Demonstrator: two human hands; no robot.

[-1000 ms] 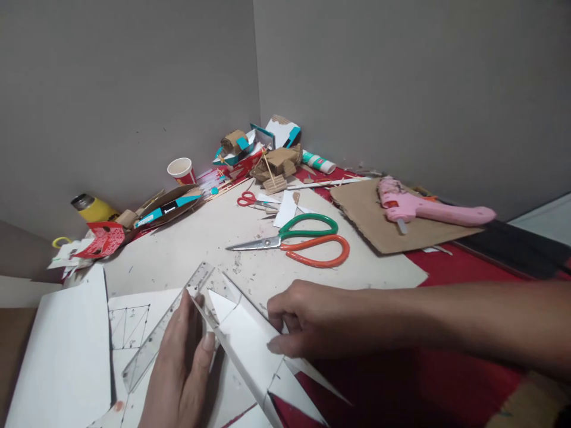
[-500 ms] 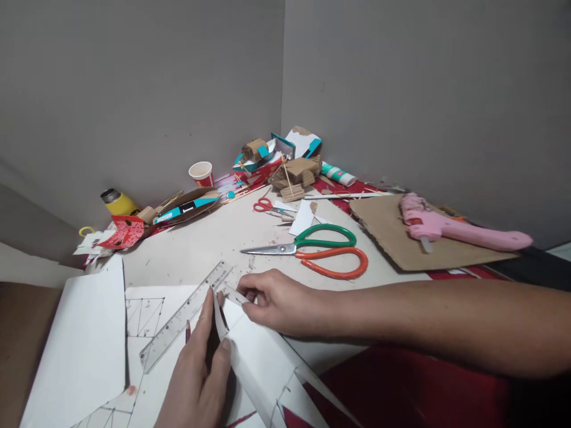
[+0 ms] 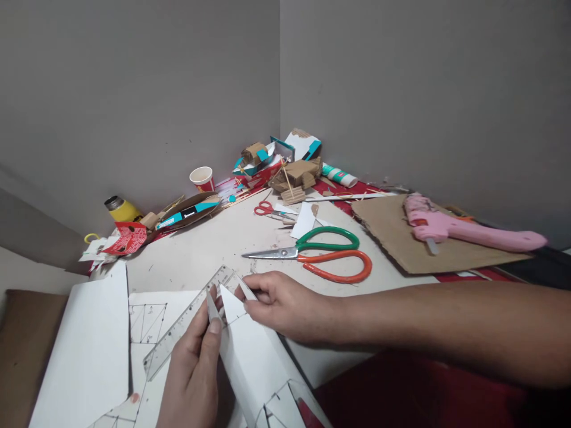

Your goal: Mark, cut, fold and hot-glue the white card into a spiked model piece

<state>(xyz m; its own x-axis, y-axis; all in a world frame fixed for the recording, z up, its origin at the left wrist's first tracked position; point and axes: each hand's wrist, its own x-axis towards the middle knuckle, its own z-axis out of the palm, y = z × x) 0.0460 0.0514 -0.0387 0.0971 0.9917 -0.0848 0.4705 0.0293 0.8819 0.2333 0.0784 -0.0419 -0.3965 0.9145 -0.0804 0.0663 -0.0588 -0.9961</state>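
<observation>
I see the folded white card at lower centre. My right hand pinches its tip while my left hand presses its crease beside the clear ruler. I judge creasing underway; next needs firm, even pressure.

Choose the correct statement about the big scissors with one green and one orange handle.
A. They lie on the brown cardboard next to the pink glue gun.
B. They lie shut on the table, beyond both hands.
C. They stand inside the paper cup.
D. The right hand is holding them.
B. The big scissors lie flat on the table with blades shut, untouched, while the left hand and right hand pinch the folded white paper nearer the camera.
</observation>
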